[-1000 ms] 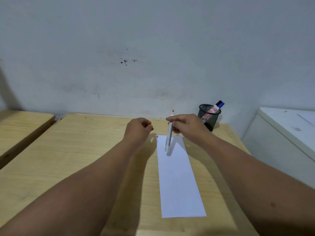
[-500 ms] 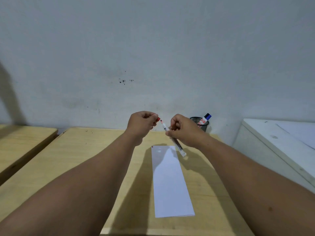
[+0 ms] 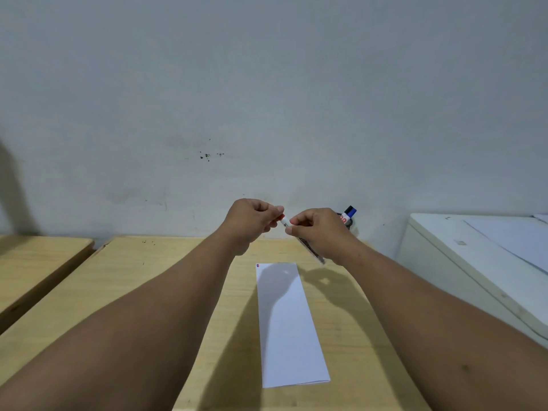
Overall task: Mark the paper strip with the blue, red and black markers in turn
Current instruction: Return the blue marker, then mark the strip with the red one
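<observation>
A white marker (image 3: pixel 312 251) with dark print is held slanted above the far end of the wooden table (image 3: pixel 148 277). My right hand (image 3: pixel 318 232) grips its barrel. My left hand (image 3: pixel 252 222) pinches its upper end, so that end and any cap are hidden by the fingers. Below the hands lies the long white paper strip (image 3: pixel 289 324), flat on the table, with a small red mark (image 3: pixel 257 265) at its far left corner. A blue-capped marker (image 3: pixel 349 212) sticks out of a dark mesh cup (image 3: pixel 350 223) behind my right hand.
A second wooden table (image 3: pixel 38 262) stands to the left across a narrow gap. A white cabinet (image 3: pixel 474 262) with paper on top sits close to the table's right edge. A grey wall runs right behind the table.
The marker has tilted from upright, red tip up, to slanted. My left hand has closed in on its upper end and both hands have risen above the strip.
</observation>
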